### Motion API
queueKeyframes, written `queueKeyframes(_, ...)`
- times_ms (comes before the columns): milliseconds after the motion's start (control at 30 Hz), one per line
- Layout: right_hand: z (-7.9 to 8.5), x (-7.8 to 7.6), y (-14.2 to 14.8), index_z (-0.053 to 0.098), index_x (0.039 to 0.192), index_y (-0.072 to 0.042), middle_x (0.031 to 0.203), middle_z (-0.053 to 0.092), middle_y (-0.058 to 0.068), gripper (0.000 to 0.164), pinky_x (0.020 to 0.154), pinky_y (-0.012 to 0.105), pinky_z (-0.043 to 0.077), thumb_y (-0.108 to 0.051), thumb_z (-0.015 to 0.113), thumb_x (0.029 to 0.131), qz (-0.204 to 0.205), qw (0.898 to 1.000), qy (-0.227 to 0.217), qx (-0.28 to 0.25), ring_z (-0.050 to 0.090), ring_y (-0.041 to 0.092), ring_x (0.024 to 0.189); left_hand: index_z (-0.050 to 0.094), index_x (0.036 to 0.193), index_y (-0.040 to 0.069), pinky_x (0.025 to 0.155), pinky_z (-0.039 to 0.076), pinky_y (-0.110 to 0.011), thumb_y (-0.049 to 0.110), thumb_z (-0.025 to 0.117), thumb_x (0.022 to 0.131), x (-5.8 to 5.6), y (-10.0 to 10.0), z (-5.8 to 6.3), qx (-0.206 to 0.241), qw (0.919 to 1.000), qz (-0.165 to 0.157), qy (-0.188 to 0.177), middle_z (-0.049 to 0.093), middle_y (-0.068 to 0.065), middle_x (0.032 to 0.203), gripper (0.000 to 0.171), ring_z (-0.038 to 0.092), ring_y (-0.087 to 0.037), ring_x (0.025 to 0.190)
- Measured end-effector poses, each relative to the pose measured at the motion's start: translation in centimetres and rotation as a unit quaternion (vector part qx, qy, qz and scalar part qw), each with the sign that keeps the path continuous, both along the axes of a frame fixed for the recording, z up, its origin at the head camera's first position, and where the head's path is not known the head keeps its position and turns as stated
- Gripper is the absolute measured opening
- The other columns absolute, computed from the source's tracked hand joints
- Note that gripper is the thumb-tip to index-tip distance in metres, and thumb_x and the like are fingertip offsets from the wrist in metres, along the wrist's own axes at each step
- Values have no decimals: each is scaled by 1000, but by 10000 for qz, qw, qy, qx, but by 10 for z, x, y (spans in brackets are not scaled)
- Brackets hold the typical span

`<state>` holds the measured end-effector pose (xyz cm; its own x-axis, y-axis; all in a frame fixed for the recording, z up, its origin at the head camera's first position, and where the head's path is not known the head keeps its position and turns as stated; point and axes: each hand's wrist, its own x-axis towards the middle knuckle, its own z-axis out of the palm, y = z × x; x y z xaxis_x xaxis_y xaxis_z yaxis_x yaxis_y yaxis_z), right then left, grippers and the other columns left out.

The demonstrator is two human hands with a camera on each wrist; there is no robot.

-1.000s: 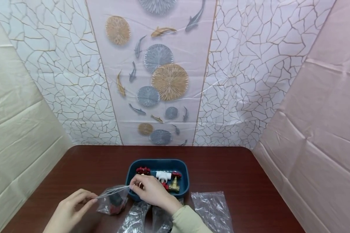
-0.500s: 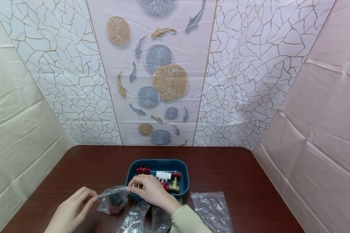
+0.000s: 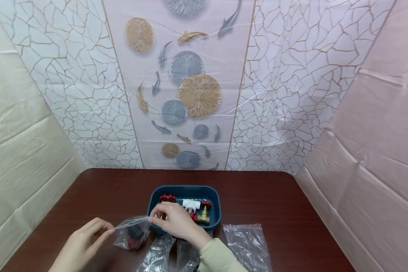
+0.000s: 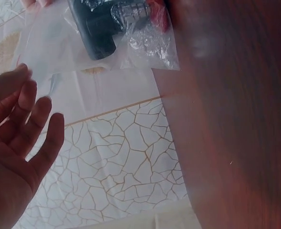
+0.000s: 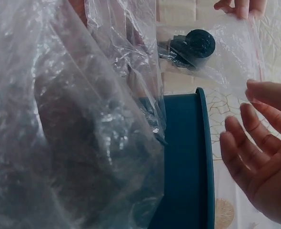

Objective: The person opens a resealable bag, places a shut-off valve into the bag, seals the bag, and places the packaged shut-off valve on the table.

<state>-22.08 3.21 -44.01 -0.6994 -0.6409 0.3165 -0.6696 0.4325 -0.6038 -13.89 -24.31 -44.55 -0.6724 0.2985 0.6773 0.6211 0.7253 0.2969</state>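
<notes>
A clear zip bag (image 3: 122,240) is stretched between both hands by its top edge. My left hand (image 3: 83,241) pinches one end of that edge between thumb and forefinger. At the other end, the right hand (image 3: 176,223) pinches it in front of the blue bin (image 3: 217,200). Inside the bag lies a dark grey T-shaped pipe fitting (image 4: 94,33), with a ridged metal part (image 4: 133,14) and something red (image 4: 158,16) beside it. The right wrist view shows the fitting's round black end (image 5: 200,43). Both hands' other fingers are loosely bent.
The bin holds a white tee fitting (image 3: 191,205), a brass valve (image 3: 203,217) and red handwheels (image 3: 167,198). Crumpled clear bags (image 3: 157,255) lie in front of it, and a flat zip bag (image 3: 248,245) to its right. Cloth walls surround the dark red table (image 3: 258,196).
Both hands keep their hold on the bag's top edge, almost unmoved. The right hand has drifted slightly left, and the edge has slackened a little, showing a wider gap.
</notes>
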Motion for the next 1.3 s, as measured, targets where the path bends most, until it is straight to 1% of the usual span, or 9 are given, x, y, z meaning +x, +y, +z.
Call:
queueKeyframes(100,1,0,0,60,103,-29,91,55,-15,16,65,17,43,-40,57,91,32,10000,-3,9,52,0,81,60,90,24,68,40,-11,0,73,76,-2,2,1,55,9997,-242,-53,56,16,87,31,52,4,76)
queueKeyframes(233,5,2,-8,57,115,-29,105,54,-11,30,73,20,43,-46,56,90,175,9994,228,195,52,4,95,60,90,24,66,40,-11,0,73,76,-3,6,2,43,9996,-259,-83,56,16,87,30,52,4,74)
queueKeyframes(300,9,4,-16,57,116,-29,107,53,-11,33,75,18,42,-49,54,90,279,9982,437,315,51,4,98,61,89,24,66,41,-12,2,73,77,-3,8,2,41,9997,-228,-114,55,17,87,28,53,4,74)
queueKeyframes(433,16,6,-35,61,112,-28,105,54,-14,29,75,11,38,-46,54,91,528,9934,890,492,50,-1,95,60,90,25,64,41,-12,4,73,79,-4,10,1,39,9997,-105,-198,54,19,86,27,52,5,73)
queueKeyframes(567,19,6,-48,65,104,-29,98,55,-20,21,72,6,36,-42,54,92,717,9874,1248,650,49,-7,88,60,89,25,64,42,-14,3,73,77,-5,11,-1,42,9998,-147,-118,54,19,87,28,52,4,73)
queueKeyframes(700,19,8,-55,66,100,-29,94,56,-21,16,75,7,36,-38,54,93,838,9813,1526,826,48,-9,86,61,89,23,64,42,-15,3,74,77,-6,13,0,18,9997,-215,-90,54,18,88,26,52,4,74)
queueKeyframes(800,20,8,-57,66,99,-29,94,57,-21,14,78,9,36,-34,55,93,874,9765,1753,894,48,-10,86,61,88,22,65,42,-15,4,74,78,-6,14,2,19,9997,-229,-129,55,18,88,25,52,4,75)
queueKeyframes(1033,20,9,-62,63,101,-26,94,54,-20,13,79,9,36,-30,55,93,1034,9668,2097,1028,45,-10,86,60,88,24,64,42,-15,2,75,75,-5,14,4,-61,9998,-196,-8,54,17,87,29,52,4,74)
queueKeyframes(1300,19,11,-65,61,100,-23,93,50,-17,11,75,8,35,-28,55,93,1158,9565,2429,1125,43,-7,84,59,87,26,63,39,-14,8,75,76,-1,12,7,-361,9992,100,120,51,21,86,27,48,7,72)
